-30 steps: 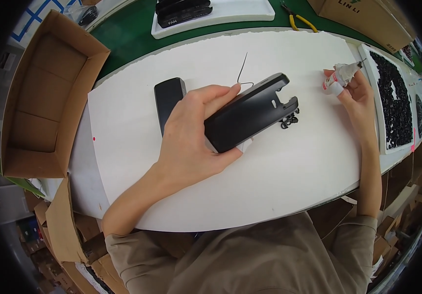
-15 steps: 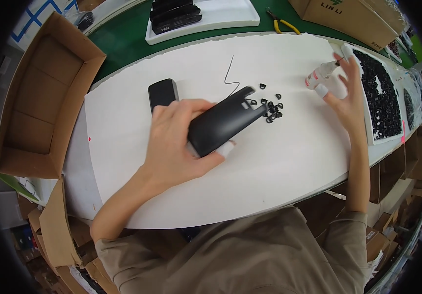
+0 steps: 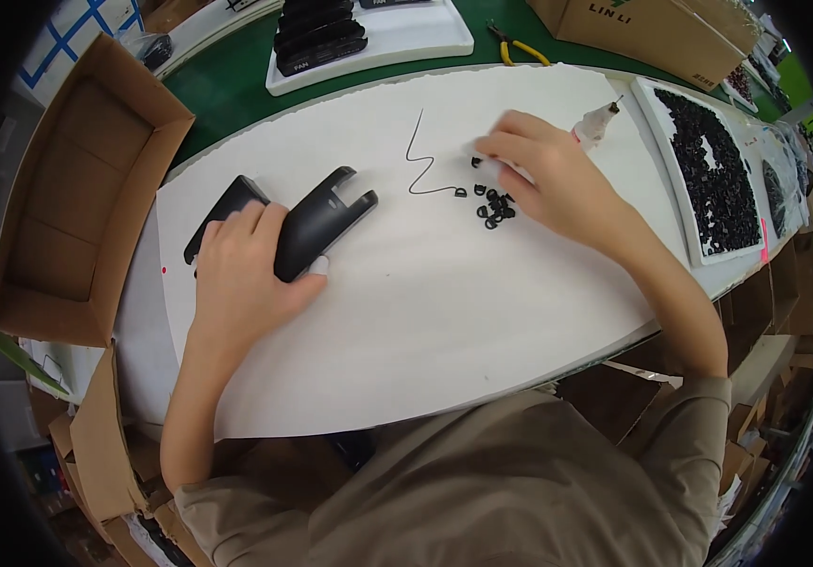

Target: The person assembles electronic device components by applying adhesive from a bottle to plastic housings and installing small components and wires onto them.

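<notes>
**Two hands at work on a white surface, one holding a black casing, one over small black parts**

Nearest the viewer, a person in a tan shirt leans over a white surface (image 3: 444, 312), both forearms reaching forward. The left hand (image 3: 236, 274) lies on the left part of the surface, its fingers wrapped round a long black plastic casing (image 3: 316, 231) whose notched end points up and to the right. A second, flat black piece (image 3: 222, 210) lies just beyond that hand, partly hidden by it.

Farther in and to the right, the right hand (image 3: 548, 175) hovers over a loose cluster of small black parts (image 3: 493, 206), its fingers curled down with the tips close together; whether they pinch one of the parts cannot be told. A bent thin wire (image 3: 418, 161) lies just left of the cluster. A small white bottle (image 3: 597, 121) with a pointed nozzle lies just beyond the right hand.

At the right edge sits a white tray (image 3: 657, 151) heaped with black parts. At the left stands an open cardboard box (image 3: 76, 189). Farthest away, on the green bench top, a white tray (image 3: 397, 42) holds more black casings, with yellow-handled pliers (image 3: 515, 47) beside it.
</notes>
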A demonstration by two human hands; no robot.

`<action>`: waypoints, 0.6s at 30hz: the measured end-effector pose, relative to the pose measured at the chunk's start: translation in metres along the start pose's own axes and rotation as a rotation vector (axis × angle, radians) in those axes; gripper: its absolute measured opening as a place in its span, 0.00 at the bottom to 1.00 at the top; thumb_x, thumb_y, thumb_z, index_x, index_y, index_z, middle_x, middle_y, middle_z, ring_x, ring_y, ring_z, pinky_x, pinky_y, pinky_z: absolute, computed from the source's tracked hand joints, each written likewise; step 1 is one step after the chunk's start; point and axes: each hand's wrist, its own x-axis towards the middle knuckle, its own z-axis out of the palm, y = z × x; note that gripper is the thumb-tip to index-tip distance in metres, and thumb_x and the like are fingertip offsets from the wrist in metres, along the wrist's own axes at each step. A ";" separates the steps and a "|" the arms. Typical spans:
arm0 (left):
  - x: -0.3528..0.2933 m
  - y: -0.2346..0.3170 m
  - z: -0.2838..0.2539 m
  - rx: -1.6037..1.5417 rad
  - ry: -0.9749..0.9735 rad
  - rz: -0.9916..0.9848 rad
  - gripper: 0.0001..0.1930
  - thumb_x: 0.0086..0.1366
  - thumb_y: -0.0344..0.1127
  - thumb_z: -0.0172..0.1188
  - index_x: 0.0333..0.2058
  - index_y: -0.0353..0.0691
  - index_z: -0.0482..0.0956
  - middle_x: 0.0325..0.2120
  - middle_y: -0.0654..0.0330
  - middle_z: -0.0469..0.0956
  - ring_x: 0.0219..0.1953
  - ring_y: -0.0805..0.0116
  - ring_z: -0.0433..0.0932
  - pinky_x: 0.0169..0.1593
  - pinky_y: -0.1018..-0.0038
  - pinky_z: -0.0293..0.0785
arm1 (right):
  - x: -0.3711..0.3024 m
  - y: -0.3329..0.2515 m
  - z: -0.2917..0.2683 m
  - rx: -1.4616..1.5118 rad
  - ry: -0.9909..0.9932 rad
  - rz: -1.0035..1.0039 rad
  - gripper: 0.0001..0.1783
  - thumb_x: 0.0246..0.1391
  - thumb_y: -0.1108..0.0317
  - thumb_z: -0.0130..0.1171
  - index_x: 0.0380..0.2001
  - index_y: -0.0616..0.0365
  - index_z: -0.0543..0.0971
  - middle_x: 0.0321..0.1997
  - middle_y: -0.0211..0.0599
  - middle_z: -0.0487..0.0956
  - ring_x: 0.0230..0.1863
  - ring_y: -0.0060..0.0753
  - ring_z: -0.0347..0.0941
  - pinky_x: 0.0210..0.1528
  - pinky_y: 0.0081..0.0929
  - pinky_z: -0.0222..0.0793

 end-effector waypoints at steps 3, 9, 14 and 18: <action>0.003 0.003 0.004 -0.054 0.034 0.043 0.24 0.35 0.37 0.65 0.33 0.34 0.72 0.33 0.54 0.69 0.35 0.57 0.70 0.40 0.66 0.64 | 0.016 0.012 0.012 -0.060 -0.172 0.057 0.11 0.41 0.83 0.49 0.31 0.67 0.76 0.33 0.42 0.73 0.34 0.43 0.72 0.35 0.33 0.68; 0.021 0.028 0.021 -0.239 0.003 0.120 0.30 0.39 0.35 0.65 0.44 0.30 0.71 0.36 0.54 0.69 0.39 0.58 0.68 0.41 0.68 0.65 | 0.013 0.014 0.011 -0.112 -0.156 0.090 0.11 0.40 0.84 0.47 0.29 0.68 0.76 0.31 0.44 0.74 0.31 0.46 0.72 0.35 0.34 0.69; 0.033 0.024 0.042 -0.401 0.093 0.137 0.27 0.43 0.35 0.64 0.45 0.31 0.72 0.31 0.53 0.72 0.34 0.60 0.71 0.38 0.69 0.67 | 0.021 0.004 0.001 -0.104 -0.241 0.194 0.11 0.40 0.85 0.49 0.30 0.69 0.76 0.33 0.49 0.75 0.37 0.48 0.73 0.40 0.36 0.70; 0.033 0.026 0.032 -1.139 -0.045 -0.228 0.17 0.59 0.37 0.57 0.44 0.32 0.74 0.28 0.60 0.75 0.27 0.79 0.70 0.31 0.80 0.67 | 0.022 0.013 0.003 -0.115 -0.230 0.145 0.11 0.39 0.85 0.47 0.29 0.70 0.75 0.29 0.48 0.75 0.30 0.46 0.72 0.35 0.33 0.68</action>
